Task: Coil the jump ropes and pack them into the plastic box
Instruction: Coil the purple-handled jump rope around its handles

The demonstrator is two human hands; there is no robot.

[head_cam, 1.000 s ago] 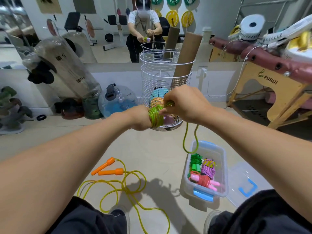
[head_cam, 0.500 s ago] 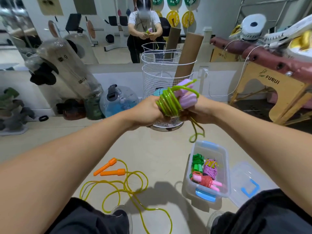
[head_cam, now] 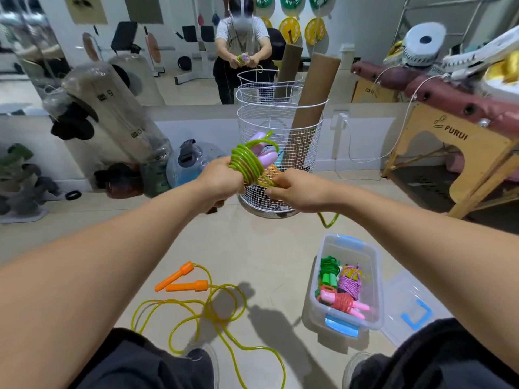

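plastic box (head_cam: 373, 279) on the floor, lid off, holds three coiled ropes: green, purple, red-pink. up front, left hand (head_cam: 217, 182) grips the green rope coil (head_cam: 247, 164) round purple handles; right hand (head_cam: 297, 190) fingers pinch its tail.

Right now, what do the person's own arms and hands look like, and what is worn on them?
Both forearms are bare: no sleeves, gloves, watch or rings show on the left hand or the right hand. Dark trousers cover the knees below.

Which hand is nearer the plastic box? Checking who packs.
Right. The right hand is above the box; the left hand is further left, gripping the green rope.
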